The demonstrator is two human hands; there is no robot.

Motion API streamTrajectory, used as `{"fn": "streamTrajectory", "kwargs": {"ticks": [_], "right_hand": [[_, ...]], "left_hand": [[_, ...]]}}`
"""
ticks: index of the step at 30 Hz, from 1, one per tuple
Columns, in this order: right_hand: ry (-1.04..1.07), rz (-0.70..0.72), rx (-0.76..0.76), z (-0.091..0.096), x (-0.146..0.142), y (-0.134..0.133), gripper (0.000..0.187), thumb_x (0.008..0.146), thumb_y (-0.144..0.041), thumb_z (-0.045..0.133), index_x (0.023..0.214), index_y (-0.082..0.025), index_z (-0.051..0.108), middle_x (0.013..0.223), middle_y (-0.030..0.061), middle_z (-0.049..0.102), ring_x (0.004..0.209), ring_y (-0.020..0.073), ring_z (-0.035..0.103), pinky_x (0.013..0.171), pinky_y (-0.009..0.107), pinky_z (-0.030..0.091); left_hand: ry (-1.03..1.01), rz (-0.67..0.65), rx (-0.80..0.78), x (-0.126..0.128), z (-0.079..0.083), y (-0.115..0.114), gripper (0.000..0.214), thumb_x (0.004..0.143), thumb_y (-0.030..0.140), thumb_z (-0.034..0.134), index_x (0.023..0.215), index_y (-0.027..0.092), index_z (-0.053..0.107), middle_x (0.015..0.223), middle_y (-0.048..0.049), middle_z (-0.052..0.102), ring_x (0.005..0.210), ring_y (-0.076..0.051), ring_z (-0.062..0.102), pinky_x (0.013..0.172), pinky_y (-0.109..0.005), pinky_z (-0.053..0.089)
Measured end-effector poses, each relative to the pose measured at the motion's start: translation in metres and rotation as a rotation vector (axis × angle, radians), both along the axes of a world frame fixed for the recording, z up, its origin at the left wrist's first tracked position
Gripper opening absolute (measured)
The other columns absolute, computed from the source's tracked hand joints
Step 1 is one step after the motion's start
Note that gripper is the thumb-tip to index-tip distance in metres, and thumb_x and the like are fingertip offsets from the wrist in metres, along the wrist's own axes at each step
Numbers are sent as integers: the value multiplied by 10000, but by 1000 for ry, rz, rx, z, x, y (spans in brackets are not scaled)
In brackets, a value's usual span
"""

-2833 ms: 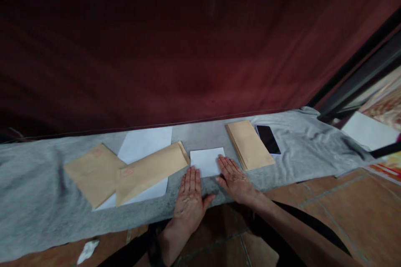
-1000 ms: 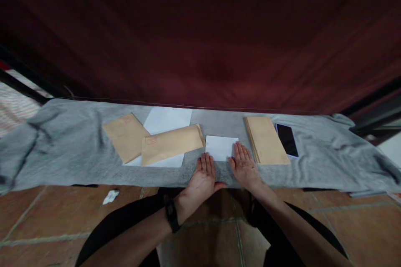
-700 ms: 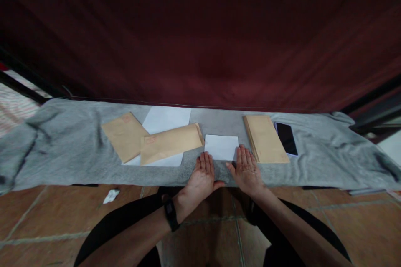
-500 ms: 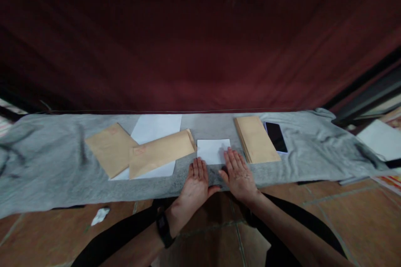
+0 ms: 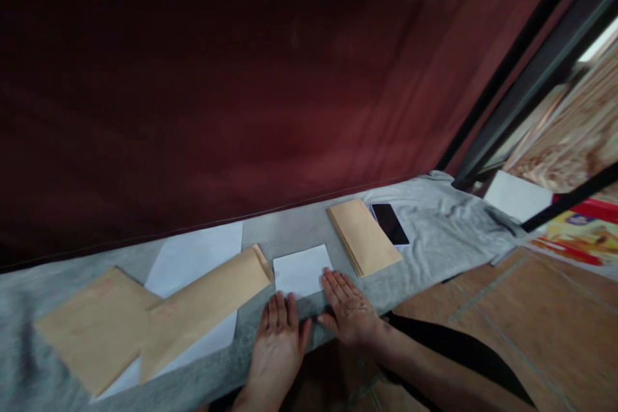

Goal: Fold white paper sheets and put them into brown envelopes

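A small white sheet of paper (image 5: 302, 270), perhaps folded, lies flat on the grey cloth. At its near left edge rests my left hand (image 5: 277, 341), palm down with fingers stretched out. My right hand (image 5: 350, 309) lies flat at the paper's near right corner, fingertips touching it. Neither hand grips anything. Left of the paper, a brown envelope (image 5: 207, 302) overlaps another brown envelope (image 5: 103, 328), both on top of larger white sheets (image 5: 193, 257). To the right sits a stack of brown envelopes (image 5: 364, 238).
A phone (image 5: 390, 224) with a dark screen lies beside the envelope stack. The grey cloth (image 5: 434, 225) covers a long narrow surface against a dark red panel (image 5: 290, 109). At the far right are a white object (image 5: 516, 196) and a colourful printed box (image 5: 584, 232) above the tiled floor (image 5: 521, 315).
The view has turned right and tilted, so the cloth now slants and more of the right side shows. Both hands stay flat at the small paper's near edge.
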State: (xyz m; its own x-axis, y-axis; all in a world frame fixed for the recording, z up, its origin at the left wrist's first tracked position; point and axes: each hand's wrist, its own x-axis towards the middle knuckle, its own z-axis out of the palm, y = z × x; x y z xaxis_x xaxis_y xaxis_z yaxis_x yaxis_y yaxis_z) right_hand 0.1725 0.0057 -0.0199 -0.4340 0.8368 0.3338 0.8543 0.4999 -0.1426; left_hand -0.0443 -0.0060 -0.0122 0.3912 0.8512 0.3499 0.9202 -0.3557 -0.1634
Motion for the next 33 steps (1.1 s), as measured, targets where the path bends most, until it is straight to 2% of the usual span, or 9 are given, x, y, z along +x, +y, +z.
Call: {"fn": "streamTrajectory", "kwargs": {"ticks": [3, 7, 9, 11, 15, 20, 26, 33], "right_hand": [[-3, -24, -80, 11, 1, 7, 560, 1004, -406, 522, 1478, -110, 498, 1553, 161, 454, 1426, 286, 448, 1193, 474, 361], [98, -82, -209, 40, -1, 28, 348, 1046, -296, 417, 1254, -213, 684, 1329, 81, 681, 1217, 234, 631, 1159, 460, 398], [169, -86, -206, 51, -5, 41, 368, 1047, -254, 387, 1271, -198, 674, 1313, 84, 688, 1212, 222, 634, 1126, 423, 440], [218, -43, -179, 53, -12, 51, 409, 1060, -269, 363, 1365, -160, 614, 1405, 102, 627, 1306, 220, 572, 1139, 406, 435], [188, 36, -171, 39, -31, 64, 492, 1088, -372, 323, 1476, -132, 507, 1514, 123, 520, 1427, 222, 453, 1182, 430, 391], [109, -6, -122, 16, -40, 67, 508, 1092, -424, 322, 1495, -164, 489, 1579, 114, 426, 1481, 223, 368, 1223, 437, 316], [35, -122, -45, 8, -35, 65, 520, 1079, -436, 378, 1517, -169, 465, 1615, 145, 346, 1498, 274, 331, 1208, 460, 321], [-28, -182, -1, -1, -30, 65, 532, 1072, -426, 387, 1531, -162, 443, 1608, 146, 360, 1473, 290, 377, 1200, 460, 316]], "left_hand": [[-64, -42, 17, 0, 0, 11, 475, 981, 381, 425, 1274, 78, 644, 1342, -217, 652, 1266, -331, 609, 1043, -498, 506], [-184, -122, 25, 9, 3, 32, 529, 995, 366, 418, 1438, 90, 502, 1548, -182, 474, 1464, -287, 406, 1156, -481, 428], [-208, -103, -1, 16, 2, 40, 554, 1003, 325, 393, 1497, 78, 418, 1592, -181, 408, 1496, -275, 349, 1168, -472, 419], [-207, -74, -30, 22, -1, 46, 572, 998, 285, 384, 1520, 50, 372, 1595, -202, 391, 1504, -284, 329, 1174, -478, 412], [-197, -27, -43, 29, -15, 54, 597, 967, 190, 372, 1536, 18, 320, 1565, -243, 417, 1496, -299, 337, 1167, -510, 414], [-223, -2, 23, 30, -30, 61, 601, 959, 122, 307, 1549, 7, 275, 1540, -273, 435, 1492, -311, 335, 1146, -527, 434], [-258, 59, 46, 38, -34, 63, 645, 959, 118, 299, 1580, 19, 156, 1570, -270, 389, 1512, -318, 284, 1171, -541, 396], [-240, 78, 13, 36, -32, 63, 610, 984, 204, 324, 1558, 8, 257, 1585, -255, 371, 1528, -322, 246, 1202, -537, 342]]}}
